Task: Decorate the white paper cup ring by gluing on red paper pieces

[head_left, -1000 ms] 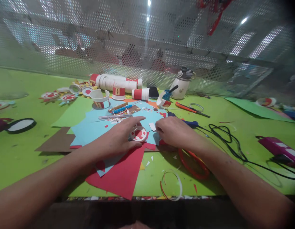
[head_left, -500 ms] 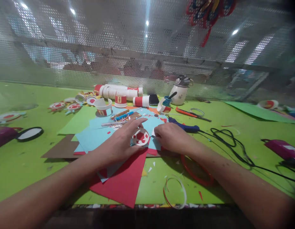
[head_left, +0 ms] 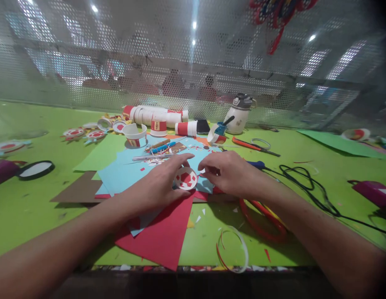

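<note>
Red and white, held between thumb and fingers of the left hand [head_left: 155, 182]: shallow paper disc [head_left: 185, 178], at six o'clock from the sideways cup [head_left: 187, 128], likely light, crushable, best gripped by its rim. At three o'clock: right hand [head_left: 232, 172], narrowly curled, contents unclear.

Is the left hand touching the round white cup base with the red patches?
Touching. The head view shows the left hand curled around one side of the cup base, its thumb against the lower rim.
</note>
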The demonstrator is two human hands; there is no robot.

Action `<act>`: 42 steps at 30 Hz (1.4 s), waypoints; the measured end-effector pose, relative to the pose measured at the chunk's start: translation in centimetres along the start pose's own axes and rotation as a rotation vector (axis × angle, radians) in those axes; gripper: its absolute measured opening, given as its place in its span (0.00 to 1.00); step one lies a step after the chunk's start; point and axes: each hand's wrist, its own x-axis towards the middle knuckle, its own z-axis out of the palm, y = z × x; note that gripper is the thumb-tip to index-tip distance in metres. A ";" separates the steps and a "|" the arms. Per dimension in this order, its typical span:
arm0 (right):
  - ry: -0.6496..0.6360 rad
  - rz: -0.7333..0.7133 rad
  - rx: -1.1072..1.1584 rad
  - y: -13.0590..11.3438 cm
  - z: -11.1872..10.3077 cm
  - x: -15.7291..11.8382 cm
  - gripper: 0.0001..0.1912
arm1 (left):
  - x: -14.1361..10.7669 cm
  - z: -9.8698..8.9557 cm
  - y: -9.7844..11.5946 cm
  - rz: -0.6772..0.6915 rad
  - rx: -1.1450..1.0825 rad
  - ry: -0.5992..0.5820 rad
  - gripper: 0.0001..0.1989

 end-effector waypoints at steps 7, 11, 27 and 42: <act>-0.010 -0.158 0.063 0.2 0.1 -0.3 0.08 | 0.0 0.1 -0.3 0.037 -0.039 0.005 0.33; 0.015 -0.179 0.057 -0.1 -0.1 -0.3 0.07 | 0.1 0.1 -0.4 0.054 -0.051 0.013 0.35; 0.025 0.147 0.062 0.4 0.2 0.5 0.07 | 0.1 -0.5 0.1 -0.038 -0.214 -0.118 0.34; -0.153 0.576 1.174 0.2 0.7 0.9 0.17 | 0.1 0.0 -0.3 0.123 -0.353 0.009 0.33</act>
